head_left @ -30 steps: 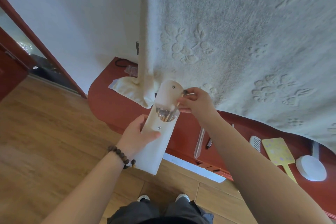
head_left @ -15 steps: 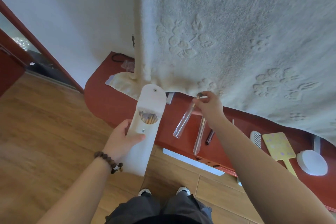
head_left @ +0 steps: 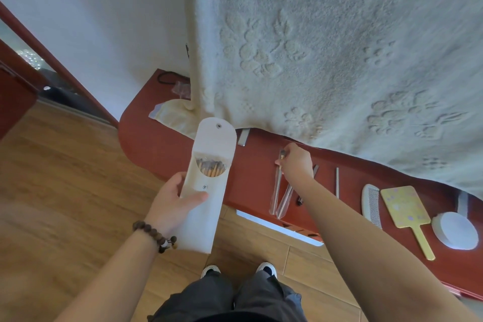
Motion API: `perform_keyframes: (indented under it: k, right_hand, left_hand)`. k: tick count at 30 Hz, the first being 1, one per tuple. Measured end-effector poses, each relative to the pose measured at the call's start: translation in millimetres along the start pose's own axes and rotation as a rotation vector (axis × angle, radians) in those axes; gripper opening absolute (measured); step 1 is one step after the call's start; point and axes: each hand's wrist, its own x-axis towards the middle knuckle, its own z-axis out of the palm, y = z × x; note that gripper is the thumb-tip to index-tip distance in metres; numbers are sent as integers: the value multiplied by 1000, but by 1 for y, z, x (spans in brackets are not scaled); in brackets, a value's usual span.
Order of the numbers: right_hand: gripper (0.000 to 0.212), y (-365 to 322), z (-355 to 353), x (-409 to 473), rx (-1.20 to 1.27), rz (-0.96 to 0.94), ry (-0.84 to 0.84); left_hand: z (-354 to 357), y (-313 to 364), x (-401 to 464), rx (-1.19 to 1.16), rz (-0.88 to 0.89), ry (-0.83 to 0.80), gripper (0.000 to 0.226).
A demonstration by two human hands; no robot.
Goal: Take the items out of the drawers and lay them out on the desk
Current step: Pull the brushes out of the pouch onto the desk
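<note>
My left hand [head_left: 174, 198] grips a white snap-flap pouch [head_left: 206, 191] upright over the floor; several wooden-handled brushes show in its open mouth. My right hand [head_left: 296, 165] is over the red desk [head_left: 167, 154] and pinches the top of a brush in a clear sleeve [head_left: 277, 185], whose lower end lies on the desk. A second sleeved brush [head_left: 286, 198] lies right beside it. Just below the desk edge, a drawer [head_left: 279, 227] stands open.
A thick white blanket [head_left: 339, 47] hangs over the back of the desk. On the desk to the right lie a thin stick [head_left: 337, 182], a white comb [head_left: 371, 204], a yellow hand mirror [head_left: 405, 209] and a round white lid [head_left: 456, 230]. A folded cloth [head_left: 172, 117] lies at the left end.
My right hand drew a sleeved brush out of the pouch, carried it right and lowered it onto the desk beside the other one. The pouch in my left hand dropped slightly.
</note>
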Motion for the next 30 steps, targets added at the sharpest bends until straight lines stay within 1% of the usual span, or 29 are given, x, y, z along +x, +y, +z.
perform_keyframes:
  k: [2, 5, 8, 10, 11, 13, 15, 16, 17, 20, 21, 26, 30]
  right_hand:
    - [18, 1, -2, -1, -23, 9, -13]
    - [30, -2, -10, -7, -94, -5, -34]
    - [47, -10, -23, -22, -95, -64, 66]
    - [53, -23, -31, -31, 13, -159, 120]
    - [54, -33, -35, -37, 119, -208, 93]
    - [55, -59, -42, -47, 391, -264, -66]
    - [53, -82, -50, -53, 612, -273, -271]
    - [51, -92, -55, -57, 656, -293, -333]
    - [46, -100, -59, -59, 659, -333, -340]
    - [15, -117, -74, -71, 563, -454, -168]
    - [10, -121, -78, -76, 561, -482, -136]
    - [7, -124, -87, -111, 546, -655, -149]
    - [5, -117, -70, -125, 531, -700, -136]
  left_hand:
    - [3, 2, -1, -2, 3, -7, 33]
    - [8, 6, -1, -11, 11, -14, 31]
    - [11, 12, -2, -25, 19, -38, 36]
    - [11, 18, -3, -64, 30, -77, 41]
    - [11, 22, -4, -81, 41, -108, 44]
    - [11, 29, -7, -102, 60, -168, 53]
    - [11, 35, -9, -109, 82, -205, 55]
    - [11, 38, -11, -113, 91, -219, 55]
    - [11, 40, -12, -119, 97, -229, 54]
    - [9, 48, -17, -154, 101, -226, 52]
    - [8, 50, -18, -177, 97, -225, 51]
    - [1, 69, -25, -268, 101, -231, 33]
    - [-2, 91, -32, -366, 125, -220, 33]
